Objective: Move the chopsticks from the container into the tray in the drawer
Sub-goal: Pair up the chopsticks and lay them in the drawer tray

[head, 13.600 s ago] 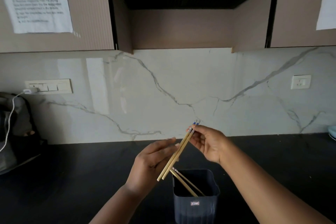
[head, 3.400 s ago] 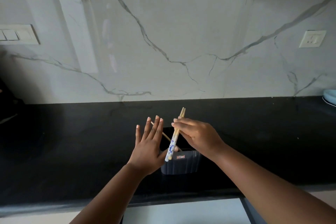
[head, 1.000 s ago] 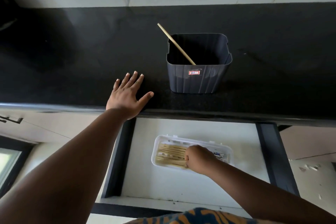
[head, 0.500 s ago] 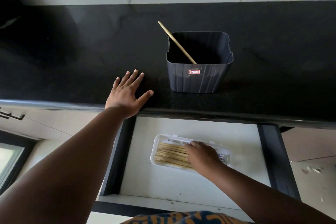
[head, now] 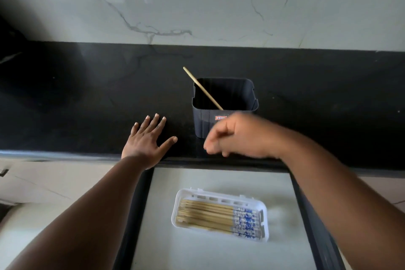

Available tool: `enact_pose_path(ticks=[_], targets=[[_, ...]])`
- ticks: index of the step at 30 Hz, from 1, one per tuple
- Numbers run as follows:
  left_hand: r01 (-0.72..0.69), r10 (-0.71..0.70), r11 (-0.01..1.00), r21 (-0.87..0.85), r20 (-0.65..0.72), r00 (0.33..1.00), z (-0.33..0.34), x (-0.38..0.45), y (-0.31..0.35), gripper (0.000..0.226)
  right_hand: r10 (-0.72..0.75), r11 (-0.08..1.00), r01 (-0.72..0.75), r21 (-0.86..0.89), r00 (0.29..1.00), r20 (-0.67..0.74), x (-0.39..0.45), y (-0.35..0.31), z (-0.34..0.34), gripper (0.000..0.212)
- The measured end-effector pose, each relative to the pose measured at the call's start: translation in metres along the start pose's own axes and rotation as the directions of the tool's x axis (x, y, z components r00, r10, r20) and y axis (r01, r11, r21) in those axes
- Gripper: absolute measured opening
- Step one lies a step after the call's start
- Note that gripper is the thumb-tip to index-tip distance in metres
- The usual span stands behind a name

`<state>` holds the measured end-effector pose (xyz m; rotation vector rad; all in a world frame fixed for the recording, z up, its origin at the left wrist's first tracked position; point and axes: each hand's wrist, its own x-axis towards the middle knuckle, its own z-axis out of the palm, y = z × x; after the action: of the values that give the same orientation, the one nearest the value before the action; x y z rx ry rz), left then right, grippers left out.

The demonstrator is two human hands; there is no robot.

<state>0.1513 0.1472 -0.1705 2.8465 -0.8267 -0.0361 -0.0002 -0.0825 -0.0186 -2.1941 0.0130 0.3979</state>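
A dark grey square container [head: 202, 123] stands on the black counter, with one bamboo chopstick [head: 202, 88] leaning out over its left rim. Below, in the open drawer, a white tray [head: 219, 193] holds several bamboo chopsticks with blue-and-white ends [head: 219, 217] lying side by side. My left hand [head: 146, 140] rests flat on the counter edge, fingers spread. My right hand [head: 236, 136] is blurred in the air just in front of the container, fingers loosely curled, with nothing in it.
The drawer [head: 219, 252] has a pale floor and dark side walls [head: 315, 226]. The black counter [head: 87, 98] runs left and right, backed by a white marble wall [head: 197, 2]. A dark shape sits at the far left [head: 8, 35].
My right hand has left the tray in the drawer and risen to the front of the container, holding nothing. The view has tilted up a little. My left hand has stayed put.
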Motion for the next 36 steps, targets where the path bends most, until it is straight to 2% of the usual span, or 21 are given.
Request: enact_pose_path(ticks=[2,5,10,14,17,19,21,24,27,29,33,36], targets=[[0.000,0.000,1.000,0.012,0.013,1.000,0.000,0.000,0.000,0.094,-0.042,0.996,0.058,0.071,0.977,-0.207,0.009,-0.022,-0.028,0.007],[0.002,-0.002,1.000,0.009,0.021,1.000,0.000,0.001,0.001,0.095,0.009,1.000,-0.014,-0.006,0.893,-0.451,0.038,-0.032,-0.045,0.008],[-0.007,0.007,1.000,0.008,0.016,1.000,0.000,0.001,0.001,0.098,0.159,0.906,-0.332,-0.264,0.843,-0.514,0.086,-0.015,-0.032,0.012],[-0.006,0.006,1.000,0.004,0.008,1.000,0.004,0.002,0.000,0.095,0.238,0.837,-0.443,-0.322,0.824,-0.515,0.105,-0.007,-0.022,0.009],[-0.006,0.006,1.000,0.010,0.006,1.000,0.007,0.003,-0.001,0.093,0.257,0.821,-0.470,-0.324,0.811,-0.525,0.108,-0.012,-0.023,0.014],[-0.010,0.010,1.000,0.009,0.012,1.000,0.008,0.003,-0.003,0.093,0.193,0.841,-0.428,-0.330,0.808,-0.557,0.102,-0.022,-0.028,0.013],[-0.014,0.014,1.000,0.003,0.014,1.000,0.008,0.003,-0.003,0.093,0.049,0.910,-0.294,-0.293,0.777,-0.628,0.090,-0.038,-0.039,0.012],[-0.021,0.021,1.000,-0.004,0.022,1.000,0.007,0.003,-0.002,0.094,-0.163,0.969,-0.036,-0.245,0.654,-0.739,0.061,-0.079,-0.058,0.009],[-0.023,0.023,1.000,-0.005,0.034,0.999,0.006,0.003,-0.002,0.092,-0.368,0.926,0.146,-0.349,0.565,-0.739,0.029,-0.116,-0.059,0.008],[-0.020,0.020,1.000,-0.006,0.040,0.999,0.006,0.004,-0.002,0.090,-0.445,0.887,0.193,-0.419,0.594,-0.670,0.010,-0.128,-0.042,0.011],[-0.020,0.019,1.000,0.021,0.040,0.999,0.005,0.007,-0.003,0.091,-0.491,0.805,0.144,-0.576,0.707,-0.510,-0.009,-0.114,0.016,0.020],[-0.050,0.047,0.994,0.094,0.043,0.998,0.004,0.010,-0.001,0.117,-0.408,0.815,0.121,-0.567,0.814,-0.413,-0.013,-0.072,0.062,0.026]])
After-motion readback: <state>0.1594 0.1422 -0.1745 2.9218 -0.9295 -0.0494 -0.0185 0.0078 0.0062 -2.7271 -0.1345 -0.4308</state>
